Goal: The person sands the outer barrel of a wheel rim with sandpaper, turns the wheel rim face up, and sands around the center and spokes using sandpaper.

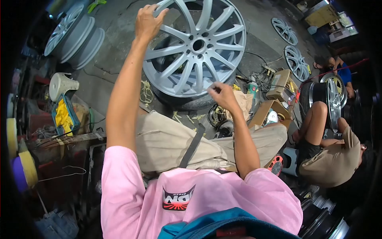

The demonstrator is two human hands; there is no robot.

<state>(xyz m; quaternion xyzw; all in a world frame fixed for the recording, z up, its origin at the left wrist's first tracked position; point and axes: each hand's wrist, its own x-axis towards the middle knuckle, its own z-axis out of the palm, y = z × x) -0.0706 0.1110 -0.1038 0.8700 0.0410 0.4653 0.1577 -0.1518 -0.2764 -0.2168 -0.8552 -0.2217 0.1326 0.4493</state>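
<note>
A large grey multi-spoke alloy wheel [197,59] lies face up in front of me, on top of a dark tyre [187,102]. At its upper left edge, my left hand [148,23] grips the rim, thumb toward the spokes. My right hand [223,96] is at the lower right edge of the wheel, its fingers curled and closed together. Whatever lies in those fingers, if anything, is too small to make out. A dark strip [191,145] lies across my trousers.
Stacked wheels [75,42] stand at the left near a white stool [63,86] and a teal basket [65,115]. Cardboard boxes [266,113], cables and a green tool [253,88] crowd the right. Two people sit farther right, one in a tan shirt [332,159], near more wheels [296,63].
</note>
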